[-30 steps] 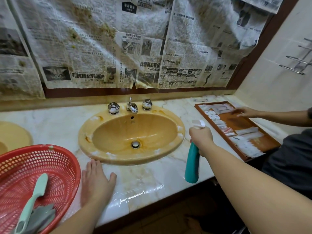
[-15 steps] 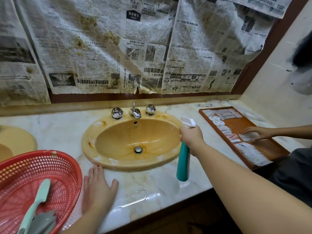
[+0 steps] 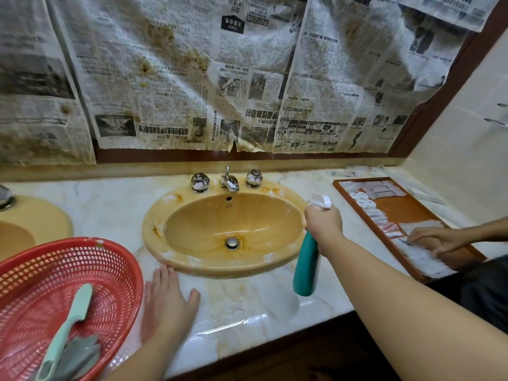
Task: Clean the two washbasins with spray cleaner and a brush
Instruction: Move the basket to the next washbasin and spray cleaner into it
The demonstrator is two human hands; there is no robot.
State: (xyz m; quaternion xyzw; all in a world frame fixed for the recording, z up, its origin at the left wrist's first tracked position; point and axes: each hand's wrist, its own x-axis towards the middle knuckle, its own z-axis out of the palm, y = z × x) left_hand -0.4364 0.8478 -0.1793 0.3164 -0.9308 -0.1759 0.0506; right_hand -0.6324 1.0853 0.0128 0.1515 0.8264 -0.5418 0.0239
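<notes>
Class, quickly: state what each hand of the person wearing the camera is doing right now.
Left hand: open, flat on the countertop.
Right hand: holding the spray bottle beside the washbasin.

My right grip (image 3: 324, 225) covers the spray bottle's (image 3: 306, 266) neck and trigger. The second washbasin (image 3: 33, 226) runs off the left edge, only part of its rim and bowl in view. The red basket (image 3: 110, 259) is cut by the bottom-left corner, and so is the brush (image 3: 66, 328) lying in it. The newspaper (image 3: 192, 78) print and the small packets in the wooden tray (image 3: 412, 207) are too small to read.
</notes>
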